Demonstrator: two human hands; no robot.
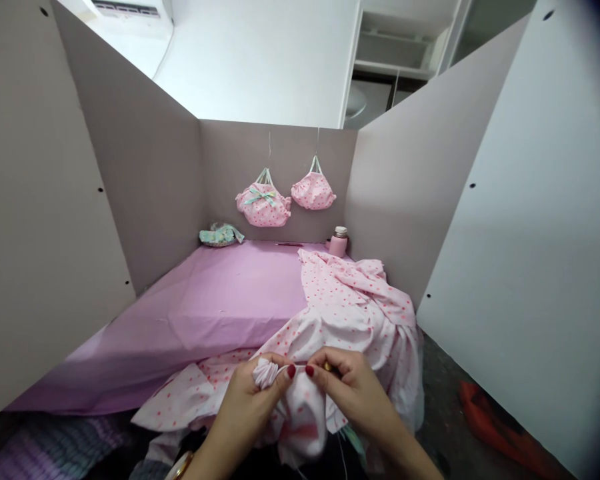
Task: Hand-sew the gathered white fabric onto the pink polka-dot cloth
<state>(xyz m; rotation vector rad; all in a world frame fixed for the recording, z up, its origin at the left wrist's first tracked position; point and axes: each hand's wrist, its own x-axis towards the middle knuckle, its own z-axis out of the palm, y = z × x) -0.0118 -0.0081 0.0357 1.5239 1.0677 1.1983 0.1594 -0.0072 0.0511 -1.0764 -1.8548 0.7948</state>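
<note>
My left hand (255,393) is closed on the edge of a white fabric with red and pink dots (340,327). A bunch of tight white gathers (265,373) sits between its thumb and fingers. Facing it, my right hand (347,387) pinches the same edge, thumb and forefinger together. Something small and gold-coloured (329,366) shows at the right fingers; I cannot tell what it is. A thin thread (342,457) hangs below the right hand, and no needle can be made out. The fabric drapes over the table's front edge and my lap.
A lilac cloth (230,280) covers the table between grey panels (145,147). Two small dotted garments (265,207) hang at the back. A pink bottle (338,243) stands back right, a basket with green cloth (220,235) back left. Red cloth (500,420) lies low right.
</note>
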